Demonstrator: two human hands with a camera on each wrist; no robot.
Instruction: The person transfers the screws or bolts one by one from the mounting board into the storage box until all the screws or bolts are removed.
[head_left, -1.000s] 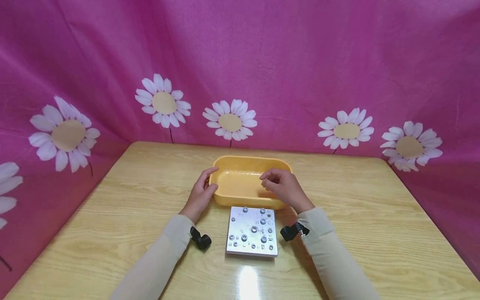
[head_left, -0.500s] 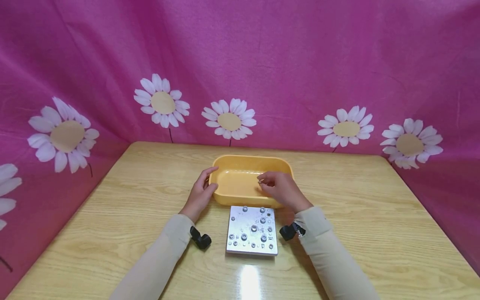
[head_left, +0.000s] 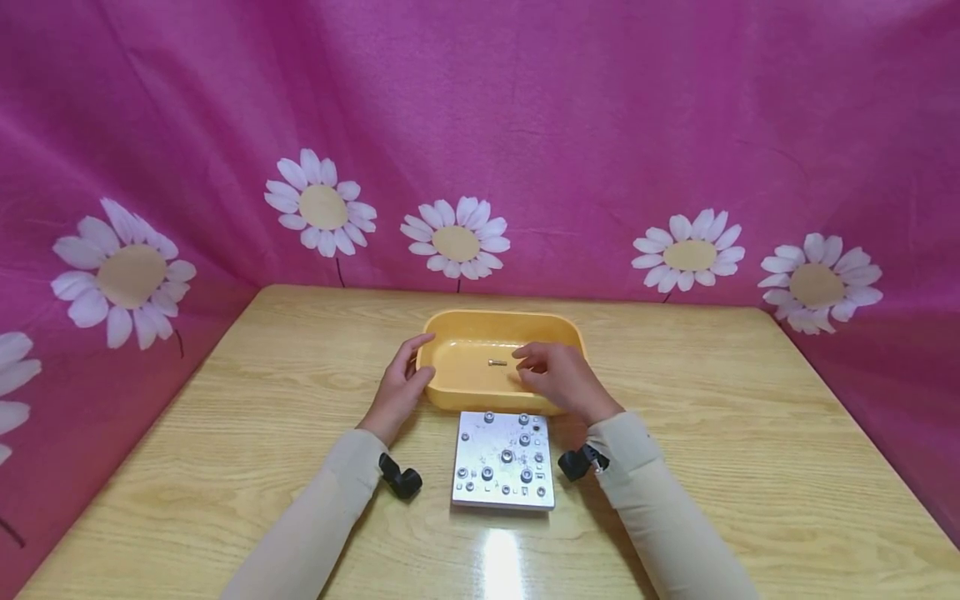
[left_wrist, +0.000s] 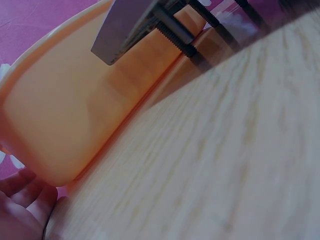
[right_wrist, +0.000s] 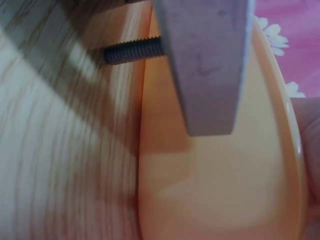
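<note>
A small metal screw (head_left: pixel 497 362) shows against the floor of the yellow plastic basin (head_left: pixel 468 400), just left of my right fingertips. My right hand (head_left: pixel 566 379) hangs over the basin's right part, thumb and fingers apart, with nothing seen between them. At the basin's left end my left hand (head_left: pixel 397 390) holds the rim, index finger and thumb over the edge. In the left wrist view, the left hand's fingers (left_wrist: pixel 30 192) lie against the outer wall. In front of the basin is a square metal plate (head_left: pixel 480 492) bearing several socket-head screws.
Threaded screw shanks (right_wrist: pixel 135 51) stick out below the plate, which stands above the wooden table (head_left: pixel 697 433). A pink curtain (head_left: pixel 570 150) with white flowers hangs behind and at both sides. Black wrist cameras (head_left: pixel 401 479) sit at both cuffs.
My right hand lowered a little into the basin with the screw pinched, then parted its fingers and let it go; the screw is now left of the fingertips. My left hand stays put.
</note>
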